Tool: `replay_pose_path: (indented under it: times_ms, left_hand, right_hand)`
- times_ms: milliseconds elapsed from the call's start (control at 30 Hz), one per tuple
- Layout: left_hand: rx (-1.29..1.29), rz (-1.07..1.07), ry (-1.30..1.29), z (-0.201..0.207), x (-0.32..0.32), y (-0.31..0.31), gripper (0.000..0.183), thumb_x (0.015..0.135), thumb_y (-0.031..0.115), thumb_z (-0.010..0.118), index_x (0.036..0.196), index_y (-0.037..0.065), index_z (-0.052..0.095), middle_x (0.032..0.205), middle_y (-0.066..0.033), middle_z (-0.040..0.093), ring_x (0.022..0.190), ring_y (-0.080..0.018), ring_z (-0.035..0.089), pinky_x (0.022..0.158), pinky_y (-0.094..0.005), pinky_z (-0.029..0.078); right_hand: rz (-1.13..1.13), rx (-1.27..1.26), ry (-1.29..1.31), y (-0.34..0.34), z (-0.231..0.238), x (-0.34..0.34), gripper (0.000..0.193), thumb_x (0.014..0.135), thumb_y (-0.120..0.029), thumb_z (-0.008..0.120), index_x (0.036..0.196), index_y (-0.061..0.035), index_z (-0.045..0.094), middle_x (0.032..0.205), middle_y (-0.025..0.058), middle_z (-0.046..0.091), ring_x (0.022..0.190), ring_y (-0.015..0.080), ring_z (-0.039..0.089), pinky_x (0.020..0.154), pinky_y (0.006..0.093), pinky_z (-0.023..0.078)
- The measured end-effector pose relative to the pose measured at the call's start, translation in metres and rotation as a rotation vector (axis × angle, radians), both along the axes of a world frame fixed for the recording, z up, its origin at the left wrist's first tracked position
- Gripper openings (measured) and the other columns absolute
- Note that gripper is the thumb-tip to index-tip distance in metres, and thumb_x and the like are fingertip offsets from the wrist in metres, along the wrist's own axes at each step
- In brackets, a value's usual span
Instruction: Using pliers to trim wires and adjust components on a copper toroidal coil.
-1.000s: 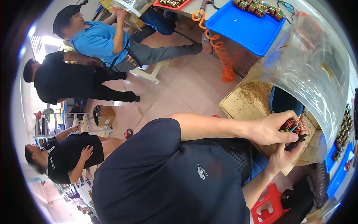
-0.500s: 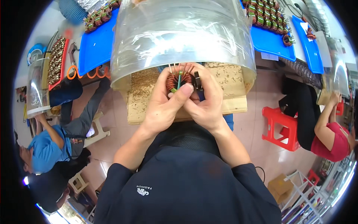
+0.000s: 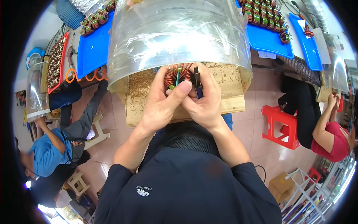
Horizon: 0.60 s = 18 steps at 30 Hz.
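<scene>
Between my hands is a toroidal coil (image 3: 170, 79) wound with copper-coloured wire, with a green core or band showing and several wire ends pointing away from me. My left hand (image 3: 158, 106) is closed around it, thumb pressed across the near side. A thin teal strip stands in the middle of the ring. My right hand (image 3: 207, 106) is closed on a dark plier-like tool (image 3: 197, 77) with a blue handle, held upright just right of the coil. Its fingers also meet the coil's near right side. The fingertips under the coil are hidden.
A clear curved plastic shield (image 3: 179, 37) arches over the cardboard-covered work surface (image 3: 227, 104), which is strewn with copper-coloured scraps. Blue trays (image 3: 93, 50) with finished-looking coils (image 3: 263, 16) flank it. A red stool (image 3: 279, 127) stands at right; co-workers sit on both sides.
The whole view has shifted slightly. Both hands keep the same hold on the coil and the tool, with the coil turned or tilted only a little.
</scene>
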<state>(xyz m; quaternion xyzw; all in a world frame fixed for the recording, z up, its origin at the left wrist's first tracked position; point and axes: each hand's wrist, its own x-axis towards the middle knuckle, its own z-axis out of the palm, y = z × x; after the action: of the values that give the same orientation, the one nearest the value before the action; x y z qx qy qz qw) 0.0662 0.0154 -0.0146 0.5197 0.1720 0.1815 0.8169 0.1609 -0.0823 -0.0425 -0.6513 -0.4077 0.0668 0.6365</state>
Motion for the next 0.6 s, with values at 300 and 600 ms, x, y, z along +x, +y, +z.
replay_pose_path:
  times_ms: [300,600]
  left_hand:
    - [-0.005,-0.002,0.025,-0.0011,0.0063,0.0008,0.036,0.101,0.017,0.064,0.129,0.001,0.049,0.102,-0.0031,0.063,0.085,-0.0081,0.061,0.078,-0.0242,0.052]
    - [0.041,0.008,0.021,-0.0034,0.0083,0.0018,0.037,0.103,0.015,0.058,0.136,0.001,0.047,0.107,-0.0027,0.063,0.089,-0.0082,0.06,0.082,-0.0243,0.051]
  right_hand:
    - [-0.045,0.006,0.021,0.0023,-0.0058,-0.001,0.052,0.078,-0.004,0.078,0.124,0.001,0.057,0.113,0.0159,0.065,0.099,0.0286,0.065,0.086,0.0358,0.052]
    - [-0.042,-0.008,0.072,0.0038,-0.0075,-0.0012,0.055,0.076,-0.006,0.078,0.126,0.0025,0.056,0.119,0.0223,0.064,0.108,0.0389,0.065,0.092,0.0418,0.052]
